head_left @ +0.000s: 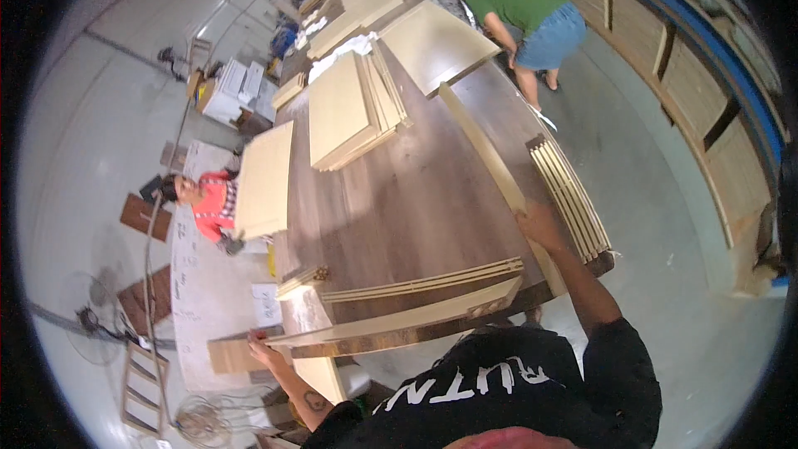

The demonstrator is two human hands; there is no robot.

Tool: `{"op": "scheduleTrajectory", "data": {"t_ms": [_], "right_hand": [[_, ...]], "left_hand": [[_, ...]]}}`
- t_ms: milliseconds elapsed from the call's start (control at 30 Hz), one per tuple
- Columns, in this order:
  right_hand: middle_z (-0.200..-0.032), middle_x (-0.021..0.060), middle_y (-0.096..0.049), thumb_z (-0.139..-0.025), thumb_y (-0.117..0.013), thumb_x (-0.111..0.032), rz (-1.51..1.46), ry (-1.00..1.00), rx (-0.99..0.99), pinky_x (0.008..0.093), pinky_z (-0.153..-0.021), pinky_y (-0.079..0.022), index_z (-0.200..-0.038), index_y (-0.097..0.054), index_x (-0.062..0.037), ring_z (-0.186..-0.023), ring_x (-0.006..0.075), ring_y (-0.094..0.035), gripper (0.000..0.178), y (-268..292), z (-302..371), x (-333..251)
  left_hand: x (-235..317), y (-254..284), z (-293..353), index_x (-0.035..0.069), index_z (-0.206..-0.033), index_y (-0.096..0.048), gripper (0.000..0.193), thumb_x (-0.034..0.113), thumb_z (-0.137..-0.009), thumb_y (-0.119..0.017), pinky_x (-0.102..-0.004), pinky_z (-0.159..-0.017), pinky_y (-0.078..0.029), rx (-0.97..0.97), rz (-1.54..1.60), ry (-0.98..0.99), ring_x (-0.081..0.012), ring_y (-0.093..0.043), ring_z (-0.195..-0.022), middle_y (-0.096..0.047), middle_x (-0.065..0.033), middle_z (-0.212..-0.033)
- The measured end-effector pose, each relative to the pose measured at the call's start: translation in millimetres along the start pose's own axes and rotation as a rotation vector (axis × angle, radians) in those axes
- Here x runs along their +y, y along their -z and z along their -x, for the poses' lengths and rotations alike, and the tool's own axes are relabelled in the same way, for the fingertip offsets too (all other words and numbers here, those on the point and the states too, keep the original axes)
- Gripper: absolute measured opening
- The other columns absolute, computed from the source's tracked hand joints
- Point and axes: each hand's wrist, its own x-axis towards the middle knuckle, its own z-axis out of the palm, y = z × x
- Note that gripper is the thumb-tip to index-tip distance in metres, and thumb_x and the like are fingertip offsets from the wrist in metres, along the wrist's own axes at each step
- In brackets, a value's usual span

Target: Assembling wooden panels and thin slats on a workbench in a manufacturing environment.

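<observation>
A long pale wooden strip (480,135) lies lengthwise along the right side of the brown worktable (399,199). My right hand (536,226) grips it near its closer end, the fingertips partly hidden. Along the table's front edge runs another pale board (391,324), standing on its narrow side. My left hand (264,351) is closed at this board's left end. Just behind that board lies a pair of thin grooved strips (424,280). A bundle of slim strips (569,195) rests at the table's right edge, beyond my right forearm.
Stacked pale panels (345,112) and a large flat panel (436,46) lie farther up the table. At left, a co-worker in red (214,204) is beside a panel (264,179). A person in green (519,0) bends over at the far right. Wooden panels (682,83) line the right side.
</observation>
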Motion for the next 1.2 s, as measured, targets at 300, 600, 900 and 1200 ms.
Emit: {"op": "scheduleTrajectory", "data": {"t_ms": [300,600,900,1200], "right_hand": [[-0.112,0.0287,-0.06,-0.083,-0.058,-0.034,0.445,-0.084,-0.113,0.0433,-0.091,-0.046,-0.11,-0.061,0.0047,-0.109,0.0384,-0.058,0.048,-14,-98,-132],[-0.109,0.0289,-0.06,-0.084,-0.056,-0.032,0.74,-0.001,-0.219,0.0459,-0.088,-0.047,-0.11,-0.056,0.0019,-0.104,0.0411,-0.059,0.043,-20,-122,-137],[-0.105,0.0253,-0.063,-0.084,-0.058,-0.033,0.667,0.07,-0.052,0.0444,-0.084,-0.049,-0.109,-0.059,-0.0004,-0.097,0.0379,-0.063,0.041,4,-139,-100],[-0.093,0.0116,-0.065,-0.09,-0.063,-0.039,0.224,0.44,-0.182,0.037,-0.07,-0.051,-0.114,-0.06,0.0029,-0.076,0.0189,-0.061,0.048,83,-24,-225]], "left_hand": [[-4,22,11,0.005,-0.09,-0.056,0.022,0.026,-0.091,-0.055,-0.0312,-0.071,-0.038,0.129,0.268,0.089,-0.0137,-0.045,-0.075,-0.051,-0.0013,-0.077],[-14,29,16,0.004,-0.095,-0.055,0.027,0.032,-0.093,-0.058,-0.0307,-0.081,-0.037,0.202,0.4,0.095,-0.0139,-0.047,-0.082,-0.053,-0.0036,-0.081],[-9,11,11,0.0,-0.099,-0.057,0.024,0.024,-0.092,-0.061,-0.0315,-0.087,-0.045,0.204,0.388,0.071,-0.0165,-0.054,-0.087,-0.055,-0.0073,-0.088],[5,3,7,0.001,-0.101,-0.062,0.027,0.026,-0.092,-0.061,-0.0271,-0.078,-0.043,0.202,0.226,-0.043,-0.0127,-0.053,-0.079,-0.057,-0.0025,-0.083]]}}
